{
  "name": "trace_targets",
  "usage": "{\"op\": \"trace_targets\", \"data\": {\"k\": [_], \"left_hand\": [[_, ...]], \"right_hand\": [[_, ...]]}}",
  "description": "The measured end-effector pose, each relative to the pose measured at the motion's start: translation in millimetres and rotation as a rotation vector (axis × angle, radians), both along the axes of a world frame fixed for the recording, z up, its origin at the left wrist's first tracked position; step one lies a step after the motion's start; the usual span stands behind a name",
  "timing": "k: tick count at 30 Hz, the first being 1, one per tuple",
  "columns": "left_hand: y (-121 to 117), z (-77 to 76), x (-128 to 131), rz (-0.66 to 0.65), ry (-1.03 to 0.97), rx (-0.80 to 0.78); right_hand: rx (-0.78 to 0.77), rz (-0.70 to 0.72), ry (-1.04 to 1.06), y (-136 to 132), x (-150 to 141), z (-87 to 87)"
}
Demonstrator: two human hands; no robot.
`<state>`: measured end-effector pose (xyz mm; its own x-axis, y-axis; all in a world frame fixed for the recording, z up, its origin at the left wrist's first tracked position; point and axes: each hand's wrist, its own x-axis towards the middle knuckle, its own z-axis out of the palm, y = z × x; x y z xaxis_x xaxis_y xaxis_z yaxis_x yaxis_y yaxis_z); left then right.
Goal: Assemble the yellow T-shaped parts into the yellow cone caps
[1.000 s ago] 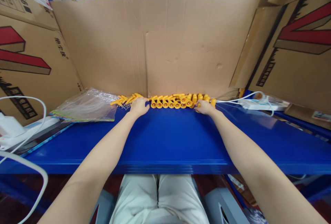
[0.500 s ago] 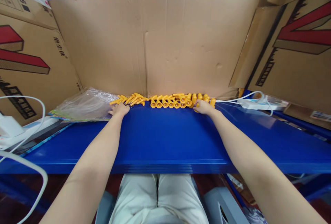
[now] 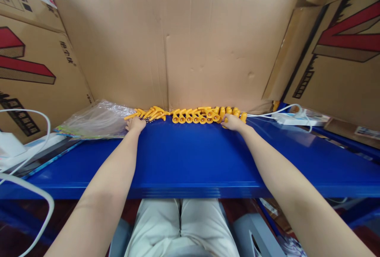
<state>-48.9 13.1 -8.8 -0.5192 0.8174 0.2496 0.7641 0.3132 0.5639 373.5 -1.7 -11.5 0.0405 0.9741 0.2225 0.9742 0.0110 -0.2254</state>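
Note:
Along the back of the blue shelf runs a row of small yellow plastic pieces. In the middle are yellow cup-ended pieces, their round hollow ends facing me. Thinner yellow stick-like pieces lie in a slanted pile on the left, with small dark metal bits at their near ends. My left hand is closed at the left end of that pile, its fingers on a yellow piece. My right hand is closed round a yellow cup-ended piece at the right end of the row. The fingers partly hide both pieces.
Clear plastic bags lie left of my left hand. Cardboard walls the back, with printed cartons at the sides. White power strips and cables sit at both sides.
My left hand has shifted slightly left, and a yellow piece at its fingers has moved left with it. My right hand stays at the right end of the row.

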Motion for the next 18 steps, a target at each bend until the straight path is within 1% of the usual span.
{"op": "trace_targets", "data": {"k": [6, 13, 15, 18], "left_hand": [[-2, 8.9, 5, 0.048, -0.168, 0.186], [2, 17.4, 15, 0.046, -0.265, 0.409], [3, 17.9, 17, 0.024, -0.236, 0.426], [4, 16.9, 20, -0.057, -0.162, 0.358]], "right_hand": [[0.009, 0.002, 0.005, -2, -2, 0.7], [0.028, 0.032, -0.001, 2, 1, -2.1], [0.02, 0.021, 0.004, 1, 0, -1.3], [0.002, -0.007, 0.007, -2, -2, 1.2]]}}
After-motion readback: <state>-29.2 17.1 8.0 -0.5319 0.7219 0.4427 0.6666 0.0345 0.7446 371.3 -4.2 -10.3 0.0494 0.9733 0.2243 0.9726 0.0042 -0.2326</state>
